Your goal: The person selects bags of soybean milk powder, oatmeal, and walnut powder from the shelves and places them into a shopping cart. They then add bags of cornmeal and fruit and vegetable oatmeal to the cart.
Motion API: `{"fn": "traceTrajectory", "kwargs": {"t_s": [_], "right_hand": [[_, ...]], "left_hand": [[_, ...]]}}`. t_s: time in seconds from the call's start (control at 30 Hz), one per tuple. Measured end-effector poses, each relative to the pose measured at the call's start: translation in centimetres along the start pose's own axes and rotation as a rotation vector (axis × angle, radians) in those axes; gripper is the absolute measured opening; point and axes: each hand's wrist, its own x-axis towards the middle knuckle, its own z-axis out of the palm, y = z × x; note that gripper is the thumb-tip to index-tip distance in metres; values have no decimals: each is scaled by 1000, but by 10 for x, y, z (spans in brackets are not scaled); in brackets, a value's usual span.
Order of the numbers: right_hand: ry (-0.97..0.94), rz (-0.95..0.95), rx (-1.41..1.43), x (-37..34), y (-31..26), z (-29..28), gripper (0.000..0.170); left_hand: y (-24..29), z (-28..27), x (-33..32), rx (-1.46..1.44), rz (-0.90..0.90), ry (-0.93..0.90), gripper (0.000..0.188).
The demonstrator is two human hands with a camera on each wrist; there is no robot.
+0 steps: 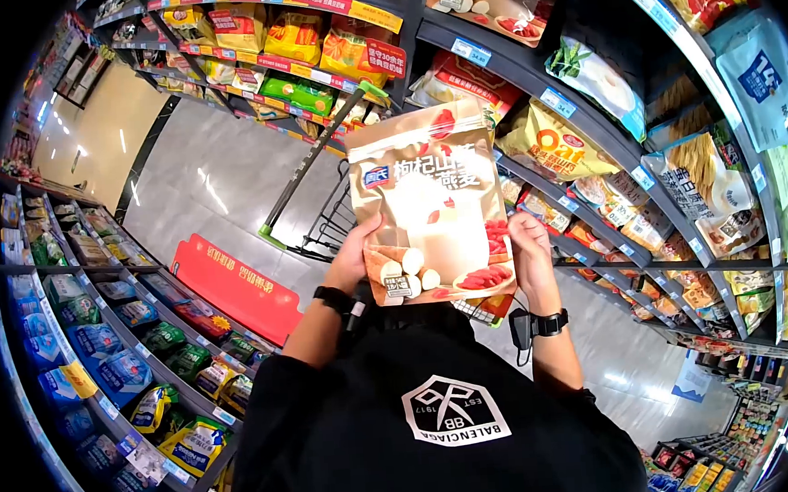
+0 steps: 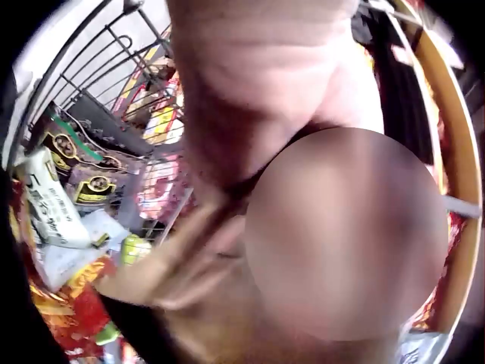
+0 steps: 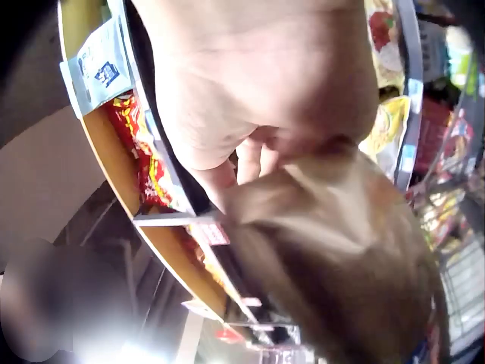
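A gold-brown foil pouch of oat cereal [image 1: 388, 224] is held up in front of the chest, printed with yam slices, red goji berries and a glass of milky drink. Strong glare washes out its middle. My left hand [image 1: 351, 256] grips its left edge, thumb on the front and the other fingers behind. On the opposite edge my right hand [image 1: 531, 242] pinches the pouch with curled fingers. In the right wrist view the right hand [image 3: 265, 83] holds a crumpled side of the pouch [image 3: 341, 243]. The left wrist view shows the left hand [image 2: 258, 98], partly covered by a blurred disc.
Beyond the pouch stands a shopping cart [image 1: 310, 177] with a green-tipped handle; the left wrist view shows packets [image 2: 91, 186] inside it. Shelves of bagged goods [image 1: 550, 137] rise ahead and to the right. Low racks [image 1: 121, 353] and a red sign board [image 1: 234, 287] are at left.
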Motion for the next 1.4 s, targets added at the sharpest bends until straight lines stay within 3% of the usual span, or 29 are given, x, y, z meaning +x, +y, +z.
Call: {"fn": "traceTrajectory", "kwargs": {"t_s": [0.07,0.13,0.2,0.23,0.27,0.3,0.4,0.47,0.6,0.63,0.7,0.73,0.8,0.87,0.93,0.97,1.0,1.07,1.1,1.13,1.2,1.27,1.3,1.4], "right_hand": [[81,-11,-55,13,14,-26,8],[111,-79,-164,26,29,-23,32],[82,-39,-205,35,46,-15,43],[132,23,-197,36,56,-10,47],[100,61,-138,40,64,-5,42],[102,62,-149,43,68,-2,38],[97,-1,-222,56,86,1,29],[127,-56,-355,64,89,13,29],[68,-191,-779,76,96,47,18],[57,-182,-777,77,101,52,18],[-25,-302,-1306,83,108,59,16],[-37,-297,-1305,89,116,60,16],[-212,-501,-1276,104,134,60,14],[-277,-440,-1287,117,145,61,13],[-369,-337,-1314,133,164,59,13],[-413,-50,-1200,143,173,56,21],[-425,-45,-1197,150,190,53,21],[-210,-322,-1040,163,229,41,29],[-138,-284,-1096,175,251,22,35],[33,-47,-962,184,271,2,40],[287,130,-1007,178,288,-7,45],[33,439,-806,180,311,-38,52],[-57,553,-756,167,291,-14,49],[-215,581,-792,147,289,2,46]], "left_hand": [[16,10,-19,136,73,-68,36],[23,20,-30,371,234,-58,40],[28,29,-40,671,233,-18,47],[28,35,-43,769,245,-117,50],[29,41,-47,867,255,-220,53],[30,44,-50,911,261,-196,57],[34,35,-56,1007,432,-101,62],[42,-1,-59,1114,437,-26,65],[61,-80,-92,1633,292,382,54],[65,-87,-107,1752,275,463,49],[71,-118,-129,1867,249,545,48],[73,-133,-139,1987,221,613,48],[75,-147,-154,1980,208,658,45],[77,-146,-168,1902,80,731,44],[78,-152,-175,1851,72,740,45],[78,-155,-179,1810,71,739,45],[78,-161,-181,1803,65,749,45],[75,-175,-182,1744,51,723,46],[74,-179,-185,1738,72,724,47],[75,-181,-187,1734,68,730,47],[77,-183,-187,1715,65,736,49],[81,-188,-186,1739,68,733,49],[81,-191,-184,1760,73,733,50],[84,-196,-177,1765,52,702,52]]}}
